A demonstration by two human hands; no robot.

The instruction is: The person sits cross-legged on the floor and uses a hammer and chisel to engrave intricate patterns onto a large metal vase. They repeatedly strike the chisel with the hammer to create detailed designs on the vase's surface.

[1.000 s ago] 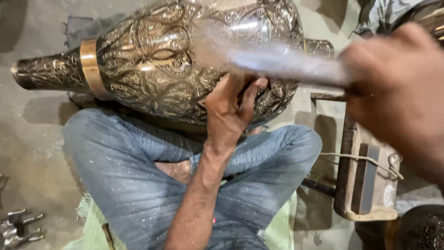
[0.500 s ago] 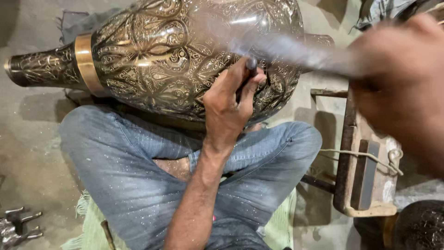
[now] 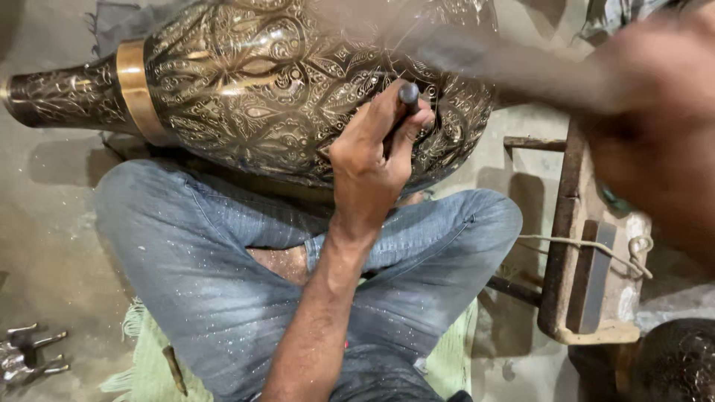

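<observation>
Engraving step in progress, by the look of it. Vase [image 3: 283, 89], large, dark metal with dense chased pattern and a plain brass band at the neck, lies on its side across the person's crossed legs, neck pointing left. Jeans [image 3: 201, 275] dusted with metal flecks.

Left hand [image 3: 369, 160] braced on the vase's belly, fingers [image 3: 387, 112] closed around a short chisel [image 3: 408, 95], tip set against the surface near the wide end. Firm pinch grip, no gap visible.

Right hand [image 3: 655, 141] up high at the right, heavily motion-blurred. It seems wrapped around a long handle, likely a hammer [image 3: 506, 67], but how tightly it's closed can't be read through the blur.

Judgement: mid-strike on the chisel. Next move needs the chisel kept steady on the pattern line, then a small shift along it.

Wooden block [image 3: 588, 275] with cord on the floor at right, well apart from the vase.
</observation>
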